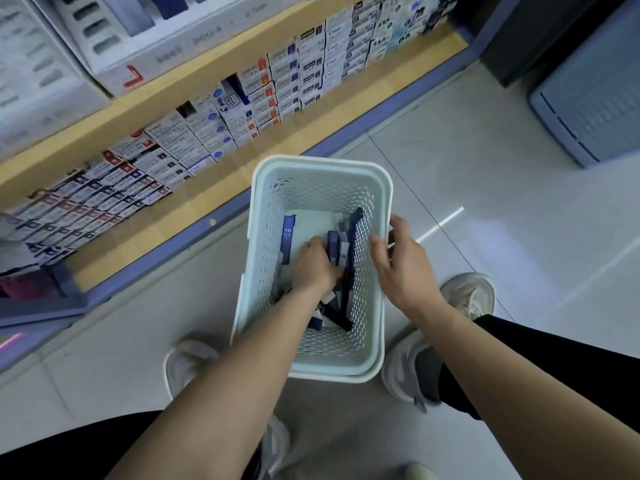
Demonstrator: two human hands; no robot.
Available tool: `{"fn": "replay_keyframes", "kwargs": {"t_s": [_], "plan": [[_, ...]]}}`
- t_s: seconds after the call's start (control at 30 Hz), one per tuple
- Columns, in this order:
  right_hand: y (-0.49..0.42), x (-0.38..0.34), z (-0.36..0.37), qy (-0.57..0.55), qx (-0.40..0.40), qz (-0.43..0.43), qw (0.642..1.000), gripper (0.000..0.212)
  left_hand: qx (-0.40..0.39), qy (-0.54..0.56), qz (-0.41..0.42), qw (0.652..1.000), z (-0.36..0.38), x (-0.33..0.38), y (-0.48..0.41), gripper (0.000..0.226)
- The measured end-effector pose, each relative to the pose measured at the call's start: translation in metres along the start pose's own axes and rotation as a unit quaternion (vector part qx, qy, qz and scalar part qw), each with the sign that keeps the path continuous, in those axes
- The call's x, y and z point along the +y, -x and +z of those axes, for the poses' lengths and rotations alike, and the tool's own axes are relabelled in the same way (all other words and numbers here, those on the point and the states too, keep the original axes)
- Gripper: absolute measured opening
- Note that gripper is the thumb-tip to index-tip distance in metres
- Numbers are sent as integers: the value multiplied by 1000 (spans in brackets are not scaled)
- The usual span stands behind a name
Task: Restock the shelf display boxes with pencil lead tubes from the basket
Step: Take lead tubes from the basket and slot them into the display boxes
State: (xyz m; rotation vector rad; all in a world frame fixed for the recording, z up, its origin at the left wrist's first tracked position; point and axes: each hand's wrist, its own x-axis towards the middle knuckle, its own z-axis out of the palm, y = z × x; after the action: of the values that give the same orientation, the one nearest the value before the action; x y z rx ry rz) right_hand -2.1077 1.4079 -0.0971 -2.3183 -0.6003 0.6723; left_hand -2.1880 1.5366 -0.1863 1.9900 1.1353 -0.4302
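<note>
Single wide-angle view, taken from the head, aimed steeply down; basket (322, 161) on floor (485, 168) seen close, shelf (294, 133) framed upper left.

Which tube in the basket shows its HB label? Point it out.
The blue tube along the left wall of the basket, lying alone with HB 0.7 facing up; the other tubes are bunched at the left hand.

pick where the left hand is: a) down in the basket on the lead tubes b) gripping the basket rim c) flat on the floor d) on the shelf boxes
a: the left hand is down inside the basket, its fingers curled on dark blue lead tubes.
</note>
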Motion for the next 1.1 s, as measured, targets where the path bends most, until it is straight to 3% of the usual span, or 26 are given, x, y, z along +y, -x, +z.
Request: {"fn": "replay_keyframes", "kwargs": {"t_s": [0.23,0.4,0.6,0.73,1.0,1.1], "plan": [[0,3,0,3,1,-4,1000,33,-42,69,9,997,2,3,-6,57],[1,1,0,3,1,-13,1000,34,-57,9,33,998,5,6,-6,48],[1,1,-1,6,3,-14,1000,36,-72,87,37,993,10,4,-15,46],[1,1,-2,6,3,-12,1000,35,-90,85,55,991,13,6,-16,31],[2,1,-2,5,3,-11,1000,32,-80,137,39,987,9,9,-11,30],[3,1,-3,0,1,-9,1000,32,-96,118,40,988,13,11,-15,40]]}}
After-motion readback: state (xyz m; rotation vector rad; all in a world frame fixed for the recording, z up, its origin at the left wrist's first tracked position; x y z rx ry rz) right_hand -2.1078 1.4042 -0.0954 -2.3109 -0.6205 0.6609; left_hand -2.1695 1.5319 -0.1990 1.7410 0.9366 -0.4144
